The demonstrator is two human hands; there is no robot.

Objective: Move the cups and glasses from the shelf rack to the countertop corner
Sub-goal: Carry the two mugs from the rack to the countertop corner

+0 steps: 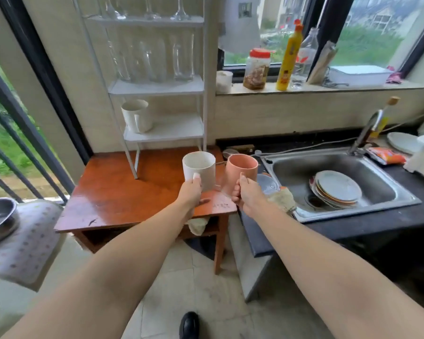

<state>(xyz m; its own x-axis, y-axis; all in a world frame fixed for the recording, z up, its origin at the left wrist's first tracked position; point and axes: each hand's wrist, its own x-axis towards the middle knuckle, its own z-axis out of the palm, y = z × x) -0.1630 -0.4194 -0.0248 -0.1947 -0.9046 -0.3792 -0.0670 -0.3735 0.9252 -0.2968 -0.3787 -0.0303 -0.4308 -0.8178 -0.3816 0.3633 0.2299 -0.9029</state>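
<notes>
Here the left hand (190, 192) grips a white cup (199, 168) and the right hand (245, 194) a pink cup (240, 173), both held clear of the rack (157, 86). The person should carry them level toward two o'clock, avoiding the sink (340, 209).

Free: your way to the bare wooden table (123, 192) top left of the rack legs | Blocked: sink (289, 167) holds stacked plates (338, 187) | Lower shelf (174, 129): room right of white cup (136, 116) | Windowsill (328, 88): crowded with bottles.
</notes>
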